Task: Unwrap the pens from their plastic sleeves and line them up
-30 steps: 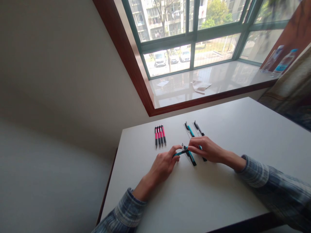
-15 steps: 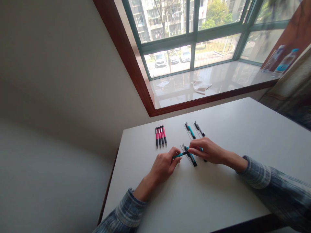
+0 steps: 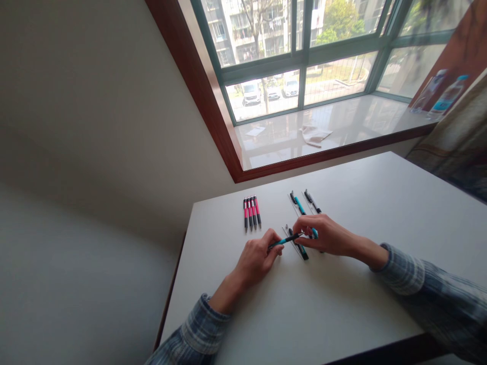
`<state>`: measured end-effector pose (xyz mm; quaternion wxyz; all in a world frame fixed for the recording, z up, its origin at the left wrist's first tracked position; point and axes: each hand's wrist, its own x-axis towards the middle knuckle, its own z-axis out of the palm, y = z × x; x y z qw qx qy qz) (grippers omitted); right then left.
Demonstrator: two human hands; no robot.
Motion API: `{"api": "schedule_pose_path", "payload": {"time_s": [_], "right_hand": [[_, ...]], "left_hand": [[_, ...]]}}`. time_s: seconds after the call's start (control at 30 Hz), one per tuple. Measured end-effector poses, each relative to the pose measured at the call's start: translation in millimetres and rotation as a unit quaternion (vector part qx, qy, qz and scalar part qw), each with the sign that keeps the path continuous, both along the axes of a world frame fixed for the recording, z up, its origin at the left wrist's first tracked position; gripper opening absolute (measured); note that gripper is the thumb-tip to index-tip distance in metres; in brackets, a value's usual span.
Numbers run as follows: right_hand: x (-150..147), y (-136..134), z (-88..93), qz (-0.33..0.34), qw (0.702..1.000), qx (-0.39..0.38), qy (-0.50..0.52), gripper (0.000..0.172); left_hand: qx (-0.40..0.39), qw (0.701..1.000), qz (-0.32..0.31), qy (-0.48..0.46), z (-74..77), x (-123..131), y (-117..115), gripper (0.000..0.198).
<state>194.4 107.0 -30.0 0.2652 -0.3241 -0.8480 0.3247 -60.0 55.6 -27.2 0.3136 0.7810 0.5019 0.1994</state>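
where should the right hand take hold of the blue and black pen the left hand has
Probably the black front section of the blue and black pen, pinched from the right. The left hand covers the rear end, while this section juts out beyond its fingers, slanting toward the right hand. I'd stay behind the tip, which looks much thinner.

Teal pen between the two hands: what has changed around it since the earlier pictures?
The right hand has opened its grip somewhat, and the pointed end of the teal pen, hidden before, now shows by its parted thumb and forefinger. I cannot tell if they touch it. The left hand keeps its hold; the four pink pens stay side by side.
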Motion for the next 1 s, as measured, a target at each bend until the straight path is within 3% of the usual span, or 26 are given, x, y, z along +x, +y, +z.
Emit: {"api": "schedule_pose_path", "payload": {"time_s": [0.07, 0.23, 0.37, 0.53, 1.0], "right_hand": [[-0.3, 0.4, 0.1, 0.003, 1.0, 0.008, -0.002, 0.016], [-1.1, 0.7, 2.3, 0.023, 0.998, 0.047, -0.046, 0.04], [0.3, 0.2, 4.1, 0.01, 0.999, 0.023, -0.021, 0.016], [0.8, 0.5, 2.6, 0.012, 0.999, 0.032, 0.011, 0.007], [1.6, -0.7, 3.3, 0.014, 0.998, 0.046, -0.05, 0.018]], "left_hand": [[-0.006, 1.0, 0.0, -0.008, -0.5, -0.3, 0.2, 0.01], [-0.005, 1.0, 0.004, -0.008, -2.5, 0.1, -0.4, 0.009], [0.002, 1.0, 0.01, -0.007, -3.6, -0.7, 0.7, 0.007], [-0.002, 1.0, 0.009, -0.009, -3.1, -1.4, 1.3, 0.007], [0.016, 1.0, 0.004, 0.018, -5.7, -4.4, 2.2, 0.008]]}}
